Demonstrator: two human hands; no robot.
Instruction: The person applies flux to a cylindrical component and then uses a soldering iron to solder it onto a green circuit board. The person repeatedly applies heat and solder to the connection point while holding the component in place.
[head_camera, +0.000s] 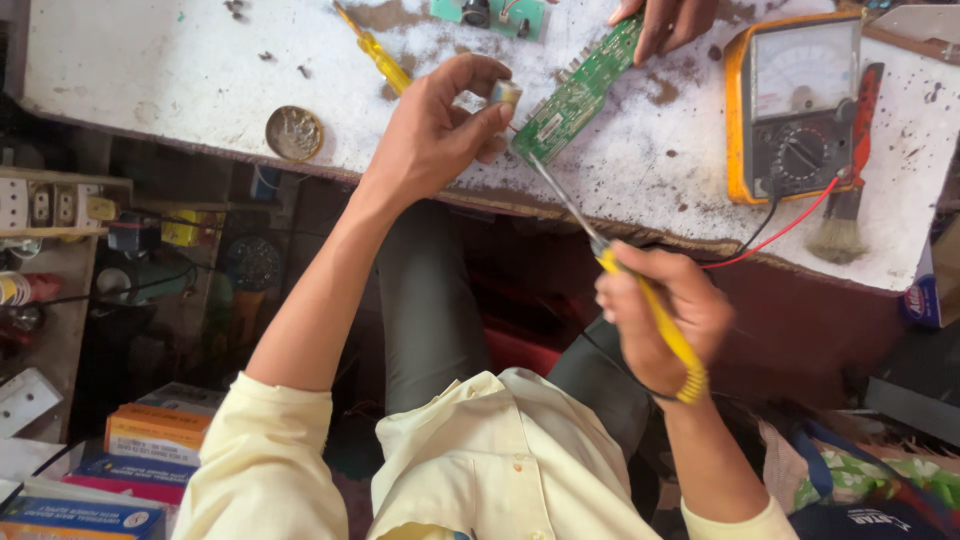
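The work in hand is soldering on the long green circuit board (580, 92), which lies slantwise on the white, stained counter (150, 70), its near end close to the front edge. The right hand (665, 305) is clenched around the yellow handle of a soldering iron (620, 275), whose metal shaft runs up to the near end of the board; the tip appears to meet the board's lower corner, though contact cannot be confirmed. The left hand (435, 130) pinches a small silvery cylindrical part (506, 92) between thumb and fingertips, held just beside the board's edge; what the part is cannot be told. Another person's hand (668, 20) presses on the far end of the board, steadying it. Judged from this layout, the work stands mid-operation: the iron is applied and the small part is at hand but not visibly seated on the board. An analogue multimeter (795, 105) in an orange case sits to the right with its red and black leads trailing off the edge, apparently not applied to the board. A yellow screwdriver (378, 52), a round tin (294, 133) and a brush (845, 215) lie untouched.
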